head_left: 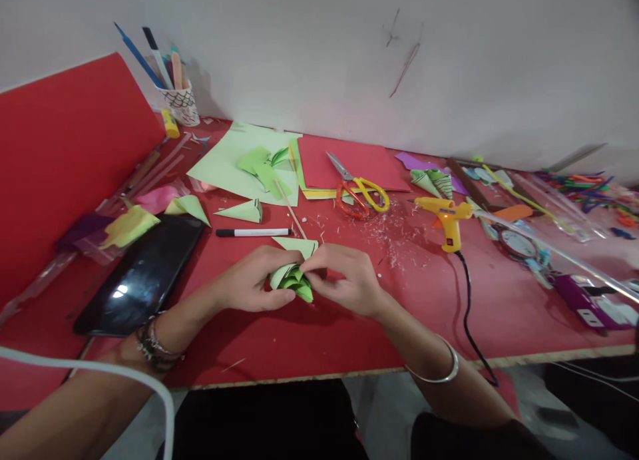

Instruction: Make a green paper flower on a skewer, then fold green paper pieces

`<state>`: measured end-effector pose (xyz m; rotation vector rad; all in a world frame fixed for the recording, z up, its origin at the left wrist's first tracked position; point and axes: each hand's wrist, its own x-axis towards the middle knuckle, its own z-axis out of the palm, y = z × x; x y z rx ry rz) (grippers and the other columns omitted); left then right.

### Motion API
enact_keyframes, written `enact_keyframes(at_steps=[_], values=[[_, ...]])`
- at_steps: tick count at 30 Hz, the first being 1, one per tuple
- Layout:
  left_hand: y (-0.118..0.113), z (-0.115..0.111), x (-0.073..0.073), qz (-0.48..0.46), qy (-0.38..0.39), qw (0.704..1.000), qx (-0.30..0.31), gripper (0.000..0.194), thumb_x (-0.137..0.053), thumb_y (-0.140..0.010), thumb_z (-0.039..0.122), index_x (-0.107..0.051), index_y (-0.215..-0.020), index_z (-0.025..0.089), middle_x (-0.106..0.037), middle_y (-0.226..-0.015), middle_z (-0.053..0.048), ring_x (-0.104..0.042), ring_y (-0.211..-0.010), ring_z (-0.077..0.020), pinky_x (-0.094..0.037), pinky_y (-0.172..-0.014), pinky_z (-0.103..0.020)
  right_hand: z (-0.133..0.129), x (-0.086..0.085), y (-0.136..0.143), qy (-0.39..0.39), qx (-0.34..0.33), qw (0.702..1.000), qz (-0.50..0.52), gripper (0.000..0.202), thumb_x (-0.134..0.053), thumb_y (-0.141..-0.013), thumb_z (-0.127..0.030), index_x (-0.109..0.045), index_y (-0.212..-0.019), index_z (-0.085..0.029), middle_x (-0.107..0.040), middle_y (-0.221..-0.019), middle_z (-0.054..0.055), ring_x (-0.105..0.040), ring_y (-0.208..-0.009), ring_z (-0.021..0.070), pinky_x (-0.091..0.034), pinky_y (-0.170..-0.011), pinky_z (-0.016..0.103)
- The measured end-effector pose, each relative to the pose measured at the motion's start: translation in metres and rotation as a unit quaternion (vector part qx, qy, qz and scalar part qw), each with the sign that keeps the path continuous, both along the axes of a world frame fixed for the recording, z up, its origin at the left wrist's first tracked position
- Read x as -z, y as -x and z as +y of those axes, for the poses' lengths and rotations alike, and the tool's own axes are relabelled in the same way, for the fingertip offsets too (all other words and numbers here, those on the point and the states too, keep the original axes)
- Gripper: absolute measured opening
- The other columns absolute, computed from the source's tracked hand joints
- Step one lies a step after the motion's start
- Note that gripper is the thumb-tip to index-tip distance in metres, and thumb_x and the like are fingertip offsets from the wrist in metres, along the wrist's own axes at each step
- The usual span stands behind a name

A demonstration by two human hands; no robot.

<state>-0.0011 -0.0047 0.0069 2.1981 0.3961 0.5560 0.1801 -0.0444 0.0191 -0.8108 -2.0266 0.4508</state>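
Observation:
Near the front of the red table, my left hand (257, 279) is closed around a light green paper cone (283, 275) with darker green paper pieces (300, 288) inside its mouth. My right hand (347, 277) pinches the rim of these green pieces between thumb and fingers. Just behind my hands lies another pale green paper piece (304, 246), partly covered by my fingers. A thin wooden stick (291, 208) points toward it. Farther back is a black-and-white marker (253, 233), and behind that a flat green paper cone (244, 211).
Scissors (355, 192) with red and yellow handles rest by red paper sheets (349, 164). A yellow glue gun (446, 217) stands to the right, its black cord (468, 307) running over the table edge. At left are a dark phone (142, 273) and a pen cup (182, 104).

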Motion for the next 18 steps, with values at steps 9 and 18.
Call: enact_keyframes(at_steps=[9, 18], values=[[0.0002, -0.0010, -0.0024, -0.014, -0.024, 1.000, -0.006, 0.024, -0.042, -0.077, 0.036, -0.047, -0.087, 0.015, -0.054, -0.073, -0.003, -0.050, -0.062, -0.0138, -0.040, -0.058, -0.025, -0.0016, -0.0003, 0.0014, 0.001, 0.010, 1.000, 0.029, 0.009, -0.051, -0.075, -0.011, -0.055, -0.074, -0.018, -0.056, -0.065, -0.001, -0.052, -0.062, 0.0074, -0.044, -0.058, 0.020], [-0.0024, -0.0034, -0.0066, -0.056, 0.021, 0.998, -0.009, 0.034, -0.036, -0.080, 0.047, -0.046, -0.080, 0.015, -0.052, -0.066, -0.002, -0.048, -0.059, -0.0137, -0.039, -0.053, -0.024, -0.0049, -0.0043, 0.0051, 0.081, -0.001, 0.993, 0.087, 0.013, -0.049, -0.074, -0.010, -0.058, -0.076, -0.019, -0.058, -0.067, -0.001, -0.053, -0.062, 0.0078, -0.045, -0.059, 0.022]])
